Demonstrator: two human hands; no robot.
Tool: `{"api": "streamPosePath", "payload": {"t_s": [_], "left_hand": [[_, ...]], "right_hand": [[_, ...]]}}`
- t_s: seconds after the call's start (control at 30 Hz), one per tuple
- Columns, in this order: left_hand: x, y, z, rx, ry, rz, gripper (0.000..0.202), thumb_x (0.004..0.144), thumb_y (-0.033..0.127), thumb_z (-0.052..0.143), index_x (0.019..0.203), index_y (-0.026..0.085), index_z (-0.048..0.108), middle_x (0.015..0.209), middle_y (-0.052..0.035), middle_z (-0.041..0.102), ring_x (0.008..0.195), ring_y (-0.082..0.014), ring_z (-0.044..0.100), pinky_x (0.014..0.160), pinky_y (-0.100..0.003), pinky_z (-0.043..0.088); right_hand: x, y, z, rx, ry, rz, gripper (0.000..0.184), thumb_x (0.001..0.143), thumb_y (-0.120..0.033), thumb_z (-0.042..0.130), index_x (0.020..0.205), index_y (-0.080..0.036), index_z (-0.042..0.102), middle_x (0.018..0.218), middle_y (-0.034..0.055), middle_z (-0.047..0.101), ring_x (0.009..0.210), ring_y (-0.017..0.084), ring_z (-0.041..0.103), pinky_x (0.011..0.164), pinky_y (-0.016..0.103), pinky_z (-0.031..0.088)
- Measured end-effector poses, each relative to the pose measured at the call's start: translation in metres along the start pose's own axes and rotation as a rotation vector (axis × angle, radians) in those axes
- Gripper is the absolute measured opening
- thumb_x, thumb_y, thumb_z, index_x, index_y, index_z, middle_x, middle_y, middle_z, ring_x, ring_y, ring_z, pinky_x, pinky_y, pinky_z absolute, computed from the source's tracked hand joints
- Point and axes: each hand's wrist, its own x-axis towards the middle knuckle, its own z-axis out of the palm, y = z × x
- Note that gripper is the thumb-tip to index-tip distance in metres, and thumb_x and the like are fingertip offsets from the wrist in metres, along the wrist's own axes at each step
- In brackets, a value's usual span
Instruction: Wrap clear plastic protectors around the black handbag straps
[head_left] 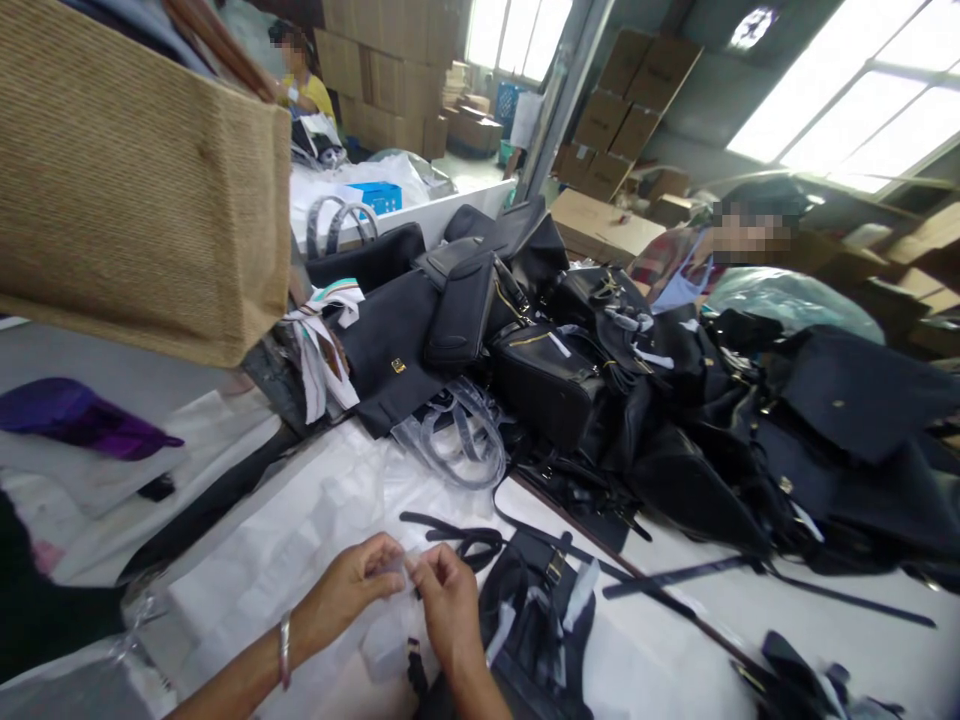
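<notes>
Close together above the white table, my left hand [352,583] and my right hand [448,605] pinch a thin, translucent white wrapping sheet [386,635] between them. A metal bangle is on my left wrist. Just right of my right hand lies a black bag [525,575] with a gold buckle and pale wrapping on its parts. Below my hands hangs a short black strap with a metal fitting [415,665]; what it joins is hidden. Black straps [457,535] lie just beyond my fingertips.
A large heap of black bags [555,380] fills the table's far side. Plastic-wrapped handles [457,435] stick out toward me. White sheets [270,545] lie to the left. A woven tan bag [142,190] looms at upper left. Two people sit beyond, near stacked cartons [397,80].
</notes>
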Motion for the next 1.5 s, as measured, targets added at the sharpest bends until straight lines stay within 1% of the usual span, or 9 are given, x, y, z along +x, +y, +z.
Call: {"api": "streamPosePath", "payload": {"t_s": [0.13, 0.27, 0.33, 0.5, 0.63, 0.8, 1.0, 1.17, 1.5], "left_hand": [[0.004, -0.023, -0.002, -0.140, -0.067, -0.010, 0.027, 0.071, 0.037, 0.072, 0.079, 0.017, 0.055, 0.072, 0.0026, 0.056, 0.069, -0.0132, 0.051, 0.064, -0.025, 0.038], [0.004, -0.039, -0.007, -0.091, -0.037, -0.050, 0.029, 0.075, 0.041, 0.067, 0.070, 0.016, 0.053, 0.062, 0.0043, 0.051, 0.060, -0.0110, 0.044, 0.058, -0.024, 0.033], [0.003, -0.040, -0.010, -0.036, 0.009, -0.070, 0.029, 0.077, 0.041, 0.064, 0.066, 0.016, 0.054, 0.059, 0.0041, 0.051, 0.058, -0.0112, 0.044, 0.057, -0.024, 0.033], [0.003, -0.036, -0.017, 0.017, 0.065, -0.131, 0.028, 0.076, 0.040, 0.062, 0.065, 0.015, 0.056, 0.058, 0.0030, 0.054, 0.058, -0.0123, 0.046, 0.058, -0.025, 0.034], [0.004, -0.034, -0.020, 0.056, 0.059, -0.114, 0.027, 0.079, 0.040, 0.059, 0.067, 0.016, 0.057, 0.061, 0.0027, 0.055, 0.061, -0.0130, 0.048, 0.060, -0.025, 0.036], [0.004, -0.032, -0.024, 0.155, 0.063, -0.094, 0.027, 0.082, 0.040, 0.057, 0.069, 0.016, 0.061, 0.063, 0.0029, 0.055, 0.065, -0.0136, 0.049, 0.062, -0.024, 0.036], [0.005, -0.022, -0.023, 0.271, 0.076, 0.005, 0.026, 0.086, 0.040, 0.054, 0.083, 0.020, 0.069, 0.080, -0.0001, 0.065, 0.081, -0.0176, 0.058, 0.074, -0.025, 0.041], [0.005, -0.014, -0.018, 0.304, 0.084, 0.040, 0.026, 0.087, 0.040, 0.052, 0.089, 0.022, 0.070, 0.085, -0.0006, 0.067, 0.084, -0.0181, 0.060, 0.078, -0.025, 0.043], [0.001, -0.007, -0.013, 0.342, 0.076, 0.048, 0.025, 0.088, 0.039, 0.052, 0.086, 0.023, 0.071, 0.084, 0.0000, 0.068, 0.084, -0.0174, 0.062, 0.078, -0.024, 0.043]], "right_hand": [[-0.003, 0.003, 0.006, -0.194, 0.009, -0.024, 0.036, 0.082, -0.044, 0.057, 0.059, -0.019, 0.045, 0.055, -0.0068, 0.038, 0.054, 0.010, 0.035, 0.050, 0.022, 0.025], [0.004, 0.015, 0.009, -0.310, -0.072, -0.018, 0.039, 0.084, -0.046, 0.056, 0.057, -0.019, 0.044, 0.052, -0.0073, 0.039, 0.052, 0.009, 0.038, 0.051, 0.022, 0.026], [0.014, 0.021, 0.002, -0.374, -0.102, -0.045, 0.036, 0.089, -0.042, 0.051, 0.061, -0.019, 0.049, 0.054, -0.0058, 0.046, 0.053, 0.011, 0.045, 0.053, 0.022, 0.030], [0.055, 0.031, -0.021, -0.866, 0.087, -0.248, 0.011, 0.090, -0.026, 0.051, 0.088, -0.020, 0.061, 0.088, 0.0045, 0.063, 0.087, 0.020, 0.057, 0.078, 0.028, 0.038], [0.078, 0.042, -0.023, -1.151, 0.005, -0.252, 0.010, 0.086, -0.020, 0.056, 0.093, -0.018, 0.063, 0.095, 0.0103, 0.063, 0.094, 0.025, 0.055, 0.081, 0.035, 0.038], [0.069, 0.038, -0.032, -1.078, -0.041, -0.260, 0.007, 0.087, -0.019, 0.053, 0.087, -0.019, 0.060, 0.090, 0.0058, 0.064, 0.089, 0.021, 0.058, 0.078, 0.030, 0.039], [0.021, -0.001, -0.070, -0.728, -0.227, -0.274, 0.017, 0.097, -0.029, 0.038, 0.099, -0.024, 0.054, 0.073, -0.0031, 0.063, 0.069, 0.014, 0.061, 0.063, 0.021, 0.036], [-0.001, -0.009, -0.084, -0.836, -0.223, -0.346, 0.024, 0.098, -0.032, 0.037, 0.089, -0.024, 0.057, 0.077, -0.0008, 0.064, 0.074, 0.015, 0.061, 0.065, 0.022, 0.034], [-0.009, -0.004, -0.082, -1.038, -0.185, -0.393, 0.014, 0.096, -0.026, 0.044, 0.089, -0.024, 0.056, 0.077, -0.0022, 0.066, 0.072, 0.016, 0.060, 0.066, 0.026, 0.031]]}}
